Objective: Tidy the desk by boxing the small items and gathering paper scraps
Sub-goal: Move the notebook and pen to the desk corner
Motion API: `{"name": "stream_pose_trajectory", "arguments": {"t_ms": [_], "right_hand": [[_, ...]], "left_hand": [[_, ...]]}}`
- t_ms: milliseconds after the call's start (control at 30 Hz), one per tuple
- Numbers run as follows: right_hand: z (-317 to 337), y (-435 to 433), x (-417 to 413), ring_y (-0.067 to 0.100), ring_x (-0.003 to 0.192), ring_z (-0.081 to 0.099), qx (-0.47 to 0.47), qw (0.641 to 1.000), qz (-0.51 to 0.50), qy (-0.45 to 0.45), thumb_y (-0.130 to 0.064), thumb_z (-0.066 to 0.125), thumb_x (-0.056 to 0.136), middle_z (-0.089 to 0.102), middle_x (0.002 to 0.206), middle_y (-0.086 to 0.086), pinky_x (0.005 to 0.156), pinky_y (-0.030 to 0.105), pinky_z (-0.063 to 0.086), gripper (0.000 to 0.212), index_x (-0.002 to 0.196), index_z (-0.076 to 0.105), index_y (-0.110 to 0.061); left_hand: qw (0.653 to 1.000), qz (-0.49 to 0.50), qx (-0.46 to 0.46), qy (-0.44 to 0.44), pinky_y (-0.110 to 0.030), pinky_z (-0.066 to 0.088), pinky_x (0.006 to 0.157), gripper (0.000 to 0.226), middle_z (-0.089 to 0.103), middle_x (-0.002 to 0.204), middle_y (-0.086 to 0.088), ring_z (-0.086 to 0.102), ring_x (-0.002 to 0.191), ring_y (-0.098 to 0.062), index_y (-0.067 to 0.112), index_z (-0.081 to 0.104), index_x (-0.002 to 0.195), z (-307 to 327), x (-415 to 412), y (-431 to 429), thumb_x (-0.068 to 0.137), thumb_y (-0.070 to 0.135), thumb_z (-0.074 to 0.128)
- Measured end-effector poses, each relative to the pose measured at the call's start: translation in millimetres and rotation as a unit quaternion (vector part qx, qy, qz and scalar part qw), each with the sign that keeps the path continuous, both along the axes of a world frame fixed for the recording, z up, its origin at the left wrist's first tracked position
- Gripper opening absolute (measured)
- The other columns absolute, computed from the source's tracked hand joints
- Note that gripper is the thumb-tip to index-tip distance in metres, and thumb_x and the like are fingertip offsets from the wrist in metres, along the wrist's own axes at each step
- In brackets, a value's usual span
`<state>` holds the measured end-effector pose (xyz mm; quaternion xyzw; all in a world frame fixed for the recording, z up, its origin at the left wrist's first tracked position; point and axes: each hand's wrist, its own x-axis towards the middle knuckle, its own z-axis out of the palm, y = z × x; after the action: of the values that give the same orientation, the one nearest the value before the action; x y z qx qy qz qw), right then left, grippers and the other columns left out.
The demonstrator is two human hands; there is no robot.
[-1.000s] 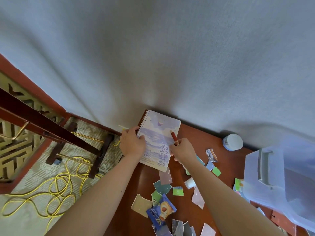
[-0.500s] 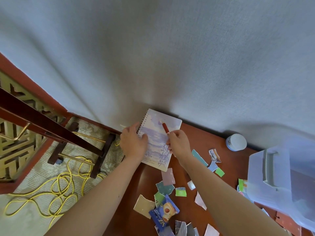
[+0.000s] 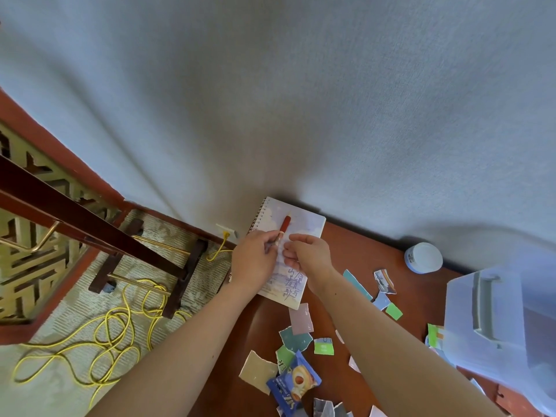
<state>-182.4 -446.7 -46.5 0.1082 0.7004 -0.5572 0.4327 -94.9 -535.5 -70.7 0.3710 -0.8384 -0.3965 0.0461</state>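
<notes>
So the red pen (image 3: 285,226) is pinched at its lower end by the fingertips of the left hand (image 3: 255,261), with the capped end pointing up and away over the spiral notebook (image 3: 304,219). The right hand (image 3: 308,254) is parked just beside it, fingers loosely bent and a bit spread. Nothing can be seen gripped in them, and the index finger is stretched toward the pen shaft without clearly touching it. Both hands are held over the notebook, which is laid flat at the far left corner of the desk (image 3: 376,245), right up against the wall.

The reddish-brown desk top is littered with torn paper scraps (image 3: 301,319) in pink, teal, green and beige, mostly spread below and to the right of the notebook. A blue snack packet (image 3: 296,382) is dropped among the nearer ones. A small white-lidded jar (image 3: 424,257) is set by the wall, and a translucent plastic box (image 3: 487,326) is placed at the right edge.

Off the left side, a patterned carpet (image 3: 60,386) is seen, with a yellow cable (image 3: 111,326) tangled across it under a dark wooden frame (image 3: 90,224).
</notes>
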Motion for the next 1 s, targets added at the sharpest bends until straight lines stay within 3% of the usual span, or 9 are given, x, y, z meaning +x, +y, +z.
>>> {"name": "stream_pose_trajectory", "arguments": {"t_ms": [267,367,433,633,800,900,1000], "right_hand": [[3,9,1,0.019,0.073,0.061,0.007,1.000,0.007,0.012,0.002,0.051,0.093,0.066,0.088,0.013,0.074,0.031,0.056,0.023,0.112,0.062,-0.006],[11,19,5,0.022,0.084,0.067,0.031,0.999,0.016,0.035,-0.005,0.050,0.095,0.069,0.096,0.010,0.083,0.034,0.057,0.022,0.112,0.063,-0.010],[17,28,11,0.023,0.092,0.068,0.045,0.997,0.020,0.055,-0.008,0.052,0.095,0.069,0.100,0.008,0.084,0.034,0.058,0.022,0.113,0.064,-0.012],[56,71,38,0.016,0.091,0.066,0.048,0.989,0.023,0.139,-0.008,0.054,0.091,0.067,0.105,0.004,0.080,0.033,0.056,0.021,0.110,0.061,-0.015],[91,121,61,0.016,0.093,0.063,0.032,0.980,0.018,0.196,-0.011,0.053,0.090,0.065,0.105,0.001,0.074,0.030,0.054,0.023,0.109,0.060,-0.022],[109,154,71,0.006,0.083,0.059,0.026,0.972,0.018,0.234,-0.009,0.053,0.091,0.061,0.096,-0.005,0.064,0.018,0.049,0.024,0.111,0.060,-0.019],[118,191,79,0.008,0.087,0.060,0.029,0.963,0.004,0.266,-0.010,0.055,0.089,0.062,0.102,-0.004,0.077,0.029,0.055,0.022,0.108,0.061,-0.019]], "left_hand": [[0.998,0.048,0.039,0.029,-0.036,0.052,0.088,0.023,0.055,0.106,0.009,0.059,0.097,-0.013,0.022,0.065,0.115,8,2,5,0.093,0.021,0.058],[0.994,0.072,0.077,0.035,-0.035,0.055,0.085,0.022,0.055,0.109,0.013,0.059,0.097,-0.009,0.027,0.062,0.117,18,9,11,0.096,0.026,0.055],[0.990,0.079,0.107,0.055,-0.037,0.056,0.084,0.020,0.061,0.110,0.009,0.060,0.098,-0.010,0.026,0.062,0.115,26,15,18,0.096,0.025,0.054],[0.973,0.099,0.189,0.088,-0.037,0.051,0.095,0.019,0.063,0.109,0.000,0.060,0.104,-0.019,0.024,0.062,0.110,63,31,55,0.095,0.016,0.055],[0.963,0.081,0.232,0.110,-0.029,0.050,0.083,0.023,0.063,0.098,0.000,0.062,0.087,-0.014,0.016,0.061,0.116,97,43,100,0.095,0.013,0.055],[0.956,0.072,0.257,0.121,-0.027,0.050,0.078,0.022,0.062,0.093,0.002,0.060,0.080,-0.010,0.018,0.059,0.115,114,48,129,0.093,0.014,0.058],[0.950,0.060,0.280,0.127,-0.021,0.048,0.066,0.023,0.064,0.104,-0.002,0.060,0.084,-0.012,0.019,0.059,0.115,125,51,160,0.093,0.014,0.058]]}}
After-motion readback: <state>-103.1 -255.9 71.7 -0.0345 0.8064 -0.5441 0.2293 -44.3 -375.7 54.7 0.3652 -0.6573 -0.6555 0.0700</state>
